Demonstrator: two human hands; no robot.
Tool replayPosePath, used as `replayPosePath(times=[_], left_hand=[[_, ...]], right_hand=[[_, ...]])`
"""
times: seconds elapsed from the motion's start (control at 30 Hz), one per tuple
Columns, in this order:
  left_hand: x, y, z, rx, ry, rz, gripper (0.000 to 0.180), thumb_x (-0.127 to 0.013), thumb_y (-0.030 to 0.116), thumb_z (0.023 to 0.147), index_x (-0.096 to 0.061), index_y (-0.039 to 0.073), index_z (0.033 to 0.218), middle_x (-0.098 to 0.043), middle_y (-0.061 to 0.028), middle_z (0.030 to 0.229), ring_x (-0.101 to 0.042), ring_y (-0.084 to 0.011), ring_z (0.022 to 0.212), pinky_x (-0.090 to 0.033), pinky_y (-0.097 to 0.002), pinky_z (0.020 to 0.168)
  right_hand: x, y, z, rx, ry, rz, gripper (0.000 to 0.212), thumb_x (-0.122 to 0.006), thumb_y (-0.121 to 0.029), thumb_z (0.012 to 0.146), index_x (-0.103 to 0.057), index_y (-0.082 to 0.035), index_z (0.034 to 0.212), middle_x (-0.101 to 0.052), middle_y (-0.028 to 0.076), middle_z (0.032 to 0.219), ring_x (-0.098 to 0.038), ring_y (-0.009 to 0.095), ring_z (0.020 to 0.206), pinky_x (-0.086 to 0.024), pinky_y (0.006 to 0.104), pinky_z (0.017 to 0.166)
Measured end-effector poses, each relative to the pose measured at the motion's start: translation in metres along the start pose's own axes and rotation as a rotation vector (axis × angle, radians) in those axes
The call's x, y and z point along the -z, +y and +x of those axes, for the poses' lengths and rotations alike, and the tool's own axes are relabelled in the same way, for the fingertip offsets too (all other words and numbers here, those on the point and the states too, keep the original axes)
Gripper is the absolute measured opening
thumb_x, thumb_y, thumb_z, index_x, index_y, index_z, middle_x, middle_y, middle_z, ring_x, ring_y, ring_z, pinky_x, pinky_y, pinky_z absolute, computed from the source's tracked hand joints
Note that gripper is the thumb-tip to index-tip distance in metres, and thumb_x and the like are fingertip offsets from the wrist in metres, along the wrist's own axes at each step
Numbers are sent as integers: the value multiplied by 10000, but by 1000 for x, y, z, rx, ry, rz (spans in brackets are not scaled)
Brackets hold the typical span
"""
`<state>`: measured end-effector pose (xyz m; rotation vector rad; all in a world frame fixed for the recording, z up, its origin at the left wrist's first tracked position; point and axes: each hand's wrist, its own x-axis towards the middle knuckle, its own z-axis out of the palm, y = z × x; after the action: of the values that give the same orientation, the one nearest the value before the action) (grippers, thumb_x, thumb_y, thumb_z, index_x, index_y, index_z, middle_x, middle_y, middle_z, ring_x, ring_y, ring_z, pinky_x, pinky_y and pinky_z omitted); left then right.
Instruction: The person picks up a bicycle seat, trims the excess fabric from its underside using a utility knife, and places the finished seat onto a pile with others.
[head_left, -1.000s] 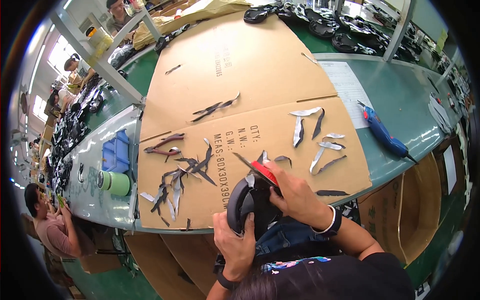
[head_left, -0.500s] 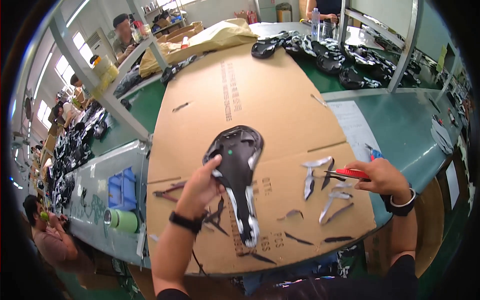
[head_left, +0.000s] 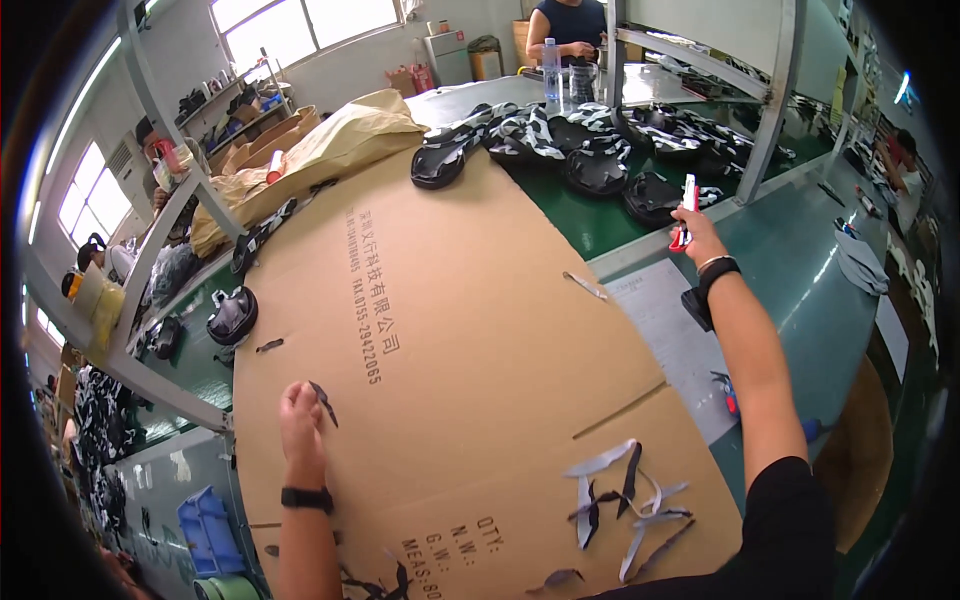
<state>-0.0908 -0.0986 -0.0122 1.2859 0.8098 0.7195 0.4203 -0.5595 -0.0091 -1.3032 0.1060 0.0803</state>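
My left hand (head_left: 303, 412) is closed above the left half of the cardboard, pinching a thin dark strip of scrap (head_left: 324, 402). Farther out on the right, my right hand (head_left: 703, 238) is wrapped round red-handled scissors (head_left: 687, 232), their pale end pointing up and away. A black bicycle saddle (head_left: 232, 316) with pale patches lies just past the cardboard's left edge. Another small dark scrap (head_left: 270, 346) rests on the board near my left hand. Pale and dark trimmings (head_left: 592, 505) are scattered at the near right.
The large cardboard sheet (head_left: 450, 400) covers the bench. Camouflage-patterned saddles (head_left: 590, 165) are piled at the far side. Metal shelf posts (head_left: 775, 100) rise on both sides. A blue bin (head_left: 208, 530) and green bottle (head_left: 222, 588) stand left; a paper sheet (head_left: 665, 310) lies right.
My left hand has let go of the saddle and now pinches a dark strip. My right hand has moved far forward with the scissors. The view has shifted forward, and a saddle shows at the left edge.
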Motion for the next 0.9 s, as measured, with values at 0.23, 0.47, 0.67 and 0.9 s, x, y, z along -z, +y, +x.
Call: replayPosePath(times=[0.23, 0.47, 0.67, 0.9], left_hand=[[-38, 3, -40, -6, -109, -14, 300, -607, 149, 931, -501, 3, 1170, -517, 9, 936, -449, -56, 807, -398, -206, 751], [-61, 20, -71, 51, -184, 113, 363, -579, 224, 958, -477, 3, 1227, -530, -50, 1109, -490, -121, 978, -403, -267, 891], [-87, 81, -190, 301, -596, -71, 520, -478, 367, 1006, -388, -7, 1357, -536, -123, 1296, -543, -233, 1178, -446, -333, 958], [-45, 34, -331, 471, -441, -145, 581, -621, 61, 909, -306, -39, 1387, -555, -163, 1238, -568, -207, 1129, -476, -326, 969]], right_hand=[[-37, 17, 27, 194, 88, -309, 367, -660, -98, 737, -604, -47, 1097, -568, 40, 802, -563, 178, 649, -529, 318, 512], [-43, -56, -122, 18, -413, -270, 363, -665, -134, 755, -605, -48, 1102, -547, 33, 799, -547, 139, 602, -511, 296, 495], [-47, -108, -335, -266, -1123, -418, 330, -667, -90, 804, -622, -54, 1129, -596, 8, 824, -584, 70, 731, -493, 235, 659], [8, -51, -465, -68, -1460, -520, 436, -724, -172, 843, -589, -48, 1238, -657, 88, 999, -613, 157, 954, -477, 294, 849]])
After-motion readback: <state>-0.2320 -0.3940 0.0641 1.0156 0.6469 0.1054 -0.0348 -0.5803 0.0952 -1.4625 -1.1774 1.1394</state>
